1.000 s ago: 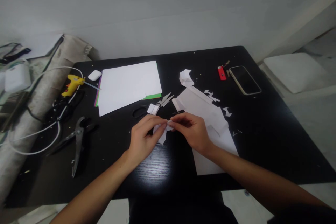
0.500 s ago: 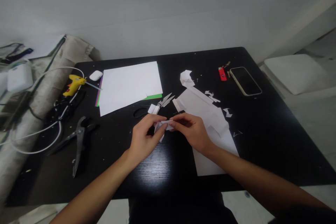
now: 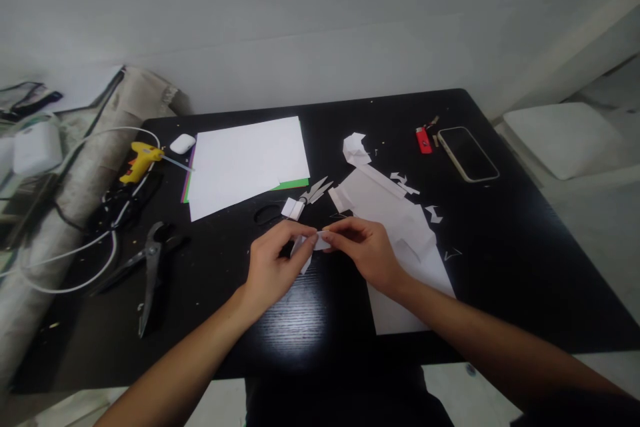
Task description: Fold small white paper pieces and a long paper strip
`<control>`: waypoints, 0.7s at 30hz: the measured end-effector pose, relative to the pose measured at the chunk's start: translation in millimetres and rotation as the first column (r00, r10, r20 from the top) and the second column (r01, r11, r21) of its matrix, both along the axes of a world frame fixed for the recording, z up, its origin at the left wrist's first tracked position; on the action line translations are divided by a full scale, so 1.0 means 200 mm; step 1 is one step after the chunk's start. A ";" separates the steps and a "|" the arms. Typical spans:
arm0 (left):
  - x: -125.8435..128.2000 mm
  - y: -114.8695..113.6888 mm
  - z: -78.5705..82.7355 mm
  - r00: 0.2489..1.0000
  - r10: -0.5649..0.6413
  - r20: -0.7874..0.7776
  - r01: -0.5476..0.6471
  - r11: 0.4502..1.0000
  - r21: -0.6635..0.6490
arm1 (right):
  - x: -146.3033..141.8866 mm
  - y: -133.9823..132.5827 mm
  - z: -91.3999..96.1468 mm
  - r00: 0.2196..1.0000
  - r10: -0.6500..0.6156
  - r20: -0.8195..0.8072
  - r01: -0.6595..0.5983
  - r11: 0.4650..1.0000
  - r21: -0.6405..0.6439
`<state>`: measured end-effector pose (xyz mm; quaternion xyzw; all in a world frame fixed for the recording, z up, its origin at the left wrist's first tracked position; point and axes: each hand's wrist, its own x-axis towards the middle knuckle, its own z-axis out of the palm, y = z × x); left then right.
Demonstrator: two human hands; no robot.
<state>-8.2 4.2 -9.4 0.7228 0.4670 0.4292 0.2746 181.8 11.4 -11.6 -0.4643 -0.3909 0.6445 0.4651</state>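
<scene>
Between both hands, above the black table [image 3: 320, 353], is a small folded piece of white paper [image 3: 321, 241]. My left hand [image 3: 277, 257] pinches its left part between thumb and fingers, and a flap hangs below the thumb. At the other end, my right hand [image 3: 364, 248] grips it with thumb and forefinger. Just beyond the left hand lie scissors [image 3: 318, 190] with blades apart, a small white paper piece [image 3: 292, 209] over their handles. A white paper sheet [image 3: 407, 313] with cut scraps [image 3: 417, 230] on it lies under and beside the right hand.
At the back left is a stack of white and coloured sheets [image 3: 247, 163]. A yellow glue gun [image 3: 141, 161], a white earbud case [image 3: 183, 143] and black-handled pliers [image 3: 153, 260] lie on the left. A red lighter [image 3: 423, 141] and a phone [image 3: 469, 155] lie at the back right.
The fingers have shifted slightly on the folded paper, and its hanging flap has tilted a little to the left. Everything else lies as before.
</scene>
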 end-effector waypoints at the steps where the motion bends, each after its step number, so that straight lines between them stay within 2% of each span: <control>1: 0.00 0.00 0.00 1.000 0.000 0.005 0.000 1.000 -0.006 | 0.00 0.00 0.00 1.000 0.011 -0.002 -0.011 1.000 -0.001; 7: 0.00 0.00 0.00 0.996 0.077 0.054 -0.073 0.994 -0.076 | 0.00 0.00 -0.02 0.999 0.048 -0.024 -0.048 0.999 0.010; 10: 0.00 0.01 0.00 0.982 0.147 0.119 -0.128 0.980 -0.151 | 0.00 0.00 -0.04 0.998 0.062 -0.019 -0.061 0.998 0.018; 13: 0.01 0.01 0.01 0.967 0.175 0.186 -0.135 0.968 -0.212 | 0.00 0.00 -0.05 0.997 0.070 -0.017 -0.069 0.997 0.014; 17: 0.01 0.01 0.01 0.963 0.152 0.224 -0.095 0.964 -0.249 | 0.01 0.00 -0.04 0.999 0.030 0.017 -0.030 0.998 0.050; 21: 0.00 0.02 -0.01 0.978 0.083 0.194 -0.028 0.963 -0.269 | 0.02 0.00 -0.03 0.995 -0.035 0.097 0.026 0.995 0.101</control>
